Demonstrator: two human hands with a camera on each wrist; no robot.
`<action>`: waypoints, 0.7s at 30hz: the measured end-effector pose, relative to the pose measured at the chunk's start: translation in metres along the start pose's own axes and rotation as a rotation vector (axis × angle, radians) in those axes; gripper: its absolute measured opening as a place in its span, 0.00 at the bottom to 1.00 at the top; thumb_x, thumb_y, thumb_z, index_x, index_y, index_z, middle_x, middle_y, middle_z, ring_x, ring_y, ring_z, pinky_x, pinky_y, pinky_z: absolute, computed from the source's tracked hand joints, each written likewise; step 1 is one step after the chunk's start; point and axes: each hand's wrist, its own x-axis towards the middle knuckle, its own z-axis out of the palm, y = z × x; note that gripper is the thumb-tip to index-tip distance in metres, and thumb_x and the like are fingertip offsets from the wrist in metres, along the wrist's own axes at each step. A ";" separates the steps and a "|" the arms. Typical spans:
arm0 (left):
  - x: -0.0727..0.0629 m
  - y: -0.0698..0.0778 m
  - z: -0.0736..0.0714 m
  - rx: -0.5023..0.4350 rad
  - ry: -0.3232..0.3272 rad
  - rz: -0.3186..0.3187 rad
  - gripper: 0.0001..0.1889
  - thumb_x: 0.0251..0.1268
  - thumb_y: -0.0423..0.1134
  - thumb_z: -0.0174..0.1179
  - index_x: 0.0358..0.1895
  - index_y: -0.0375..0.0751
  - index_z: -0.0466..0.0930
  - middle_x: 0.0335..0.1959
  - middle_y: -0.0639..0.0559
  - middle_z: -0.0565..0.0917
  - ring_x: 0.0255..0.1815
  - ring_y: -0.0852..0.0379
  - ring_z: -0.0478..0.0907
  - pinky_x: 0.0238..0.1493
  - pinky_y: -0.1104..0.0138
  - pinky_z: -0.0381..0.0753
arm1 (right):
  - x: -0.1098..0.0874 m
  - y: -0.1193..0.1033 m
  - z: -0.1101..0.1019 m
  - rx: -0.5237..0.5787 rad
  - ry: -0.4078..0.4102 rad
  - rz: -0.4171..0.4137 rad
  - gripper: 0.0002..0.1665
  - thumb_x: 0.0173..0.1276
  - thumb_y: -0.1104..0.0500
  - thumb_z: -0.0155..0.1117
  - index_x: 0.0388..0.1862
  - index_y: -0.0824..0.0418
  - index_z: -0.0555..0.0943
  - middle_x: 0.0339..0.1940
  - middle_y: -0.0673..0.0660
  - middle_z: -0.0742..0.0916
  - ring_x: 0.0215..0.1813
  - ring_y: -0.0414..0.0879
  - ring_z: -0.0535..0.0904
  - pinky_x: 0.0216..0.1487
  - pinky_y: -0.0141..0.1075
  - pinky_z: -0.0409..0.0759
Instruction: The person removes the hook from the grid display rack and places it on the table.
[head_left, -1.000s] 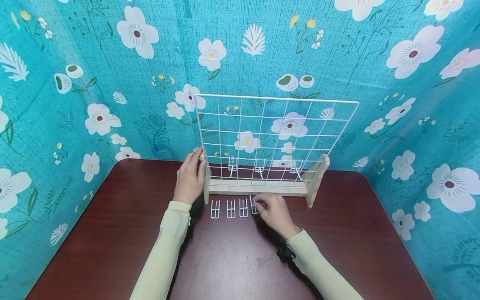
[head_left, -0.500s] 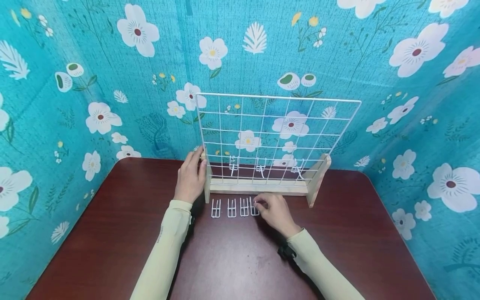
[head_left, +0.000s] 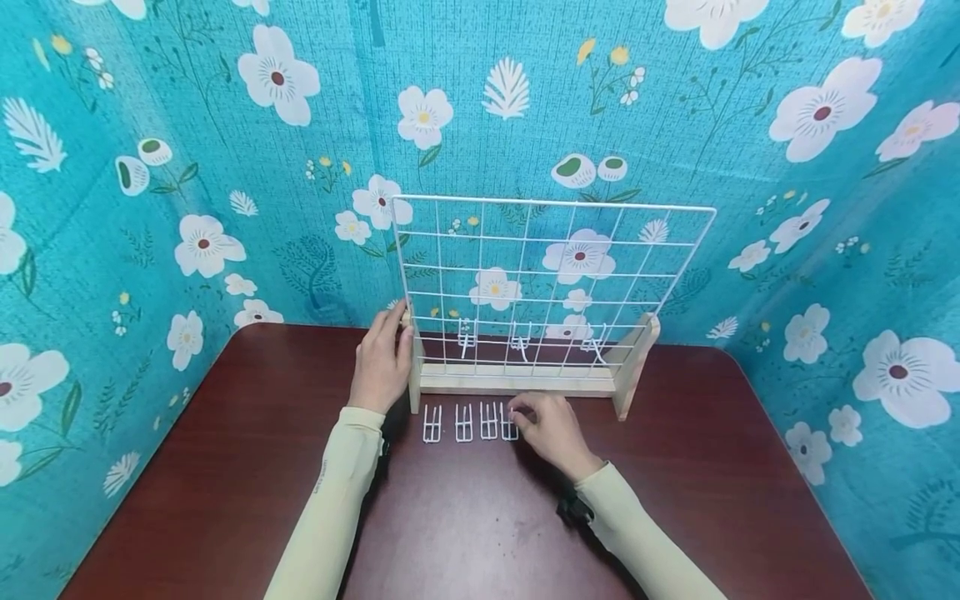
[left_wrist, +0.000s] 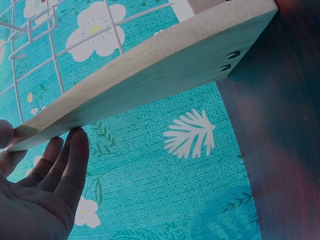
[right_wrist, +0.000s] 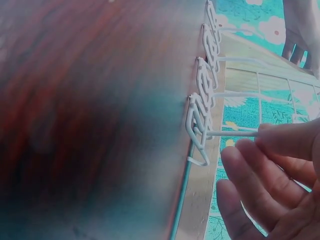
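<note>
A white wire grid rack [head_left: 555, 268] stands on wooden side supports at the back of the table. My left hand [head_left: 381, 360] holds the top of the left wooden support [left_wrist: 125, 75], thumb on one side and fingers on the other in the left wrist view. Several white wire hooks [head_left: 463, 423] lie in a row before the rack. My right hand [head_left: 551, 432] pinches the projecting prong of the rightmost hook [right_wrist: 197, 127] between thumb and fingertip. That hook's frame is at the table; its right part is partly hidden by my fingers.
Three more white hooks [head_left: 520, 340] hang in a row on the lower part of the grid. A wooden crossbar [head_left: 517, 382] joins the supports at the bottom. Behind the dark red table [head_left: 247, 467] hangs a blue flowered cloth [head_left: 315, 167].
The rightmost hook has shifted very slightly left toward its neighbour, my right hand still pinching it. My left hand keeps its hold on the support. The head view has tilted a little.
</note>
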 end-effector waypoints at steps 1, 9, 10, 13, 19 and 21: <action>0.000 0.000 0.000 -0.001 0.001 0.000 0.25 0.85 0.45 0.49 0.77 0.43 0.70 0.61 0.39 0.81 0.56 0.38 0.83 0.59 0.43 0.84 | 0.000 0.000 0.000 0.000 -0.001 0.001 0.05 0.64 0.64 0.75 0.38 0.58 0.92 0.34 0.51 0.93 0.20 0.34 0.68 0.30 0.32 0.70; 0.000 -0.001 0.001 -0.005 -0.011 -0.011 0.25 0.85 0.45 0.49 0.78 0.43 0.69 0.61 0.40 0.81 0.54 0.38 0.83 0.57 0.43 0.83 | 0.000 0.003 0.001 -0.014 -0.002 0.003 0.05 0.65 0.64 0.74 0.39 0.57 0.92 0.35 0.51 0.94 0.21 0.35 0.68 0.34 0.35 0.73; -0.001 -0.001 0.001 -0.005 -0.012 -0.011 0.25 0.85 0.45 0.49 0.78 0.43 0.69 0.60 0.40 0.81 0.53 0.39 0.83 0.56 0.43 0.84 | 0.000 0.003 0.001 -0.014 -0.003 0.004 0.05 0.65 0.64 0.74 0.39 0.58 0.92 0.36 0.51 0.94 0.21 0.35 0.69 0.34 0.35 0.74; -0.001 -0.001 0.001 -0.002 -0.010 -0.007 0.25 0.85 0.45 0.49 0.78 0.44 0.69 0.60 0.40 0.81 0.52 0.39 0.83 0.54 0.43 0.84 | 0.001 0.003 0.001 -0.016 -0.002 0.003 0.06 0.65 0.64 0.74 0.40 0.58 0.92 0.37 0.51 0.94 0.24 0.35 0.72 0.36 0.36 0.76; 0.000 -0.001 0.001 -0.005 0.000 -0.003 0.25 0.85 0.45 0.49 0.78 0.45 0.69 0.59 0.40 0.81 0.49 0.39 0.84 0.54 0.44 0.85 | 0.003 0.004 0.003 -0.013 -0.002 0.012 0.05 0.66 0.63 0.75 0.40 0.56 0.92 0.37 0.51 0.94 0.27 0.36 0.74 0.36 0.35 0.76; 0.000 -0.002 0.001 -0.006 0.003 -0.001 0.25 0.85 0.45 0.50 0.78 0.45 0.69 0.59 0.40 0.81 0.49 0.39 0.84 0.54 0.44 0.85 | 0.003 0.004 0.003 -0.006 -0.006 0.013 0.05 0.66 0.63 0.75 0.40 0.57 0.92 0.36 0.51 0.94 0.26 0.36 0.73 0.35 0.34 0.75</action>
